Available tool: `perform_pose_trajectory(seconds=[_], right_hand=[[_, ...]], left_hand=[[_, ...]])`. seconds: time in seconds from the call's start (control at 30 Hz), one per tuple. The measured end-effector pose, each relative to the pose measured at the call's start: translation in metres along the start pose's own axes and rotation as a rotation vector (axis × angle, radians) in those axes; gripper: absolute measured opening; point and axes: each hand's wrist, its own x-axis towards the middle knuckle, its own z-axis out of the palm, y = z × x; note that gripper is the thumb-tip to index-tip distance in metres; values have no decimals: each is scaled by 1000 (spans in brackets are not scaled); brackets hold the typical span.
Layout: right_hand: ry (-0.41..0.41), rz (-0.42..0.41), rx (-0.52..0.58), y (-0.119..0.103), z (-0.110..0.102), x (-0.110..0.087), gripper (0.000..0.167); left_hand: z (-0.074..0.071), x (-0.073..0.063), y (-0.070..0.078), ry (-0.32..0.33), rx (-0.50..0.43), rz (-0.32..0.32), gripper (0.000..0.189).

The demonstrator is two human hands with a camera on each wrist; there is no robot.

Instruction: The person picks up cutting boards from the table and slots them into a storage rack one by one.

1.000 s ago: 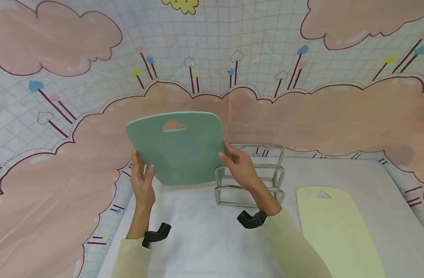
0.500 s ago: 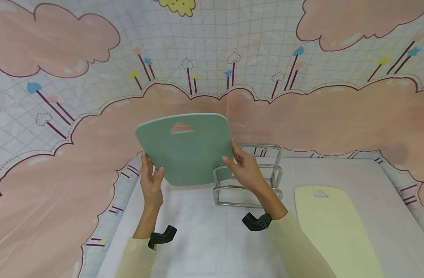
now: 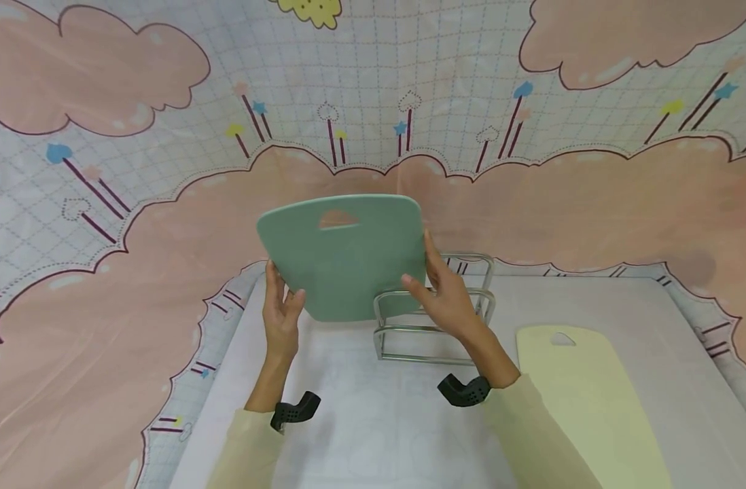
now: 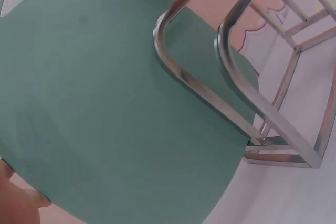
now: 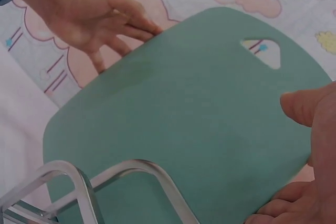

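A green cutting board [image 3: 348,272] with a handle hole near its top edge is held up and tilted by both hands. My left hand [image 3: 281,327] holds its left edge, thumb on the near side. On the right edge, my right hand [image 3: 451,305] grips with the thumb in front and fingers behind. The board's lower right part stands behind the front bars of a silver metal rack [image 3: 408,329]. In the left wrist view, two bent rack bars [image 4: 194,85] cross in front of the board. Whether the board touches the rack, I cannot tell.
A pale yellow cutting board [image 3: 583,394] lies flat on the white table [image 3: 373,421], right of the rack. Behind the table hangs a patterned cloth [image 3: 562,204] with pink clouds. Black wrist cameras [image 3: 296,409] sit on both wrists.
Both hands have carried the green cutting board to the right, so more of it now overlaps the rack. It also rose slightly in the last half second. The rack and yellow board stayed put.
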Motion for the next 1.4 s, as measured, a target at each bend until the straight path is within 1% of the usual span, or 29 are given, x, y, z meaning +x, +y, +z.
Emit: perform_pose_trajectory(seconds=[0.17, 0.23, 0.47, 0.67, 0.83, 0.97, 1.07, 1.27, 1.33, 1.4], right_hand=[[6, 19, -4, -1, -10, -3, 77], [10, 32, -6, 0, -13, -4, 77], [21, 47, -32, 4, -22, -10, 78], [45, 66, -44, 4, -30, -14, 77], [80, 56, -77, 5, -36, -17, 78], [86, 63, -96, 6, -41, -21, 78], [89, 75, -103, 7, -44, -24, 79], [91, 70, -76, 7, -50, -27, 79], [93, 71, -62, 7, -52, -29, 78], [99, 78, -50, 8, -55, -31, 77]], left_hand=[[8, -1, -1, -30, -46, -18, 73], [10, 0, -2, -42, -51, -19, 74], [20, 3, -1, -59, -16, -6, 74], [29, 5, 0, -76, 11, -12, 74], [35, 5, 0, -97, -23, -21, 73], [39, 3, -1, -107, -65, -42, 72], [42, 2, -2, -117, -80, -51, 72], [46, 4, -4, -132, -76, -30, 72], [46, 2, -14, -134, -91, -29, 74], [47, 0, -18, -137, -97, -31, 74]])
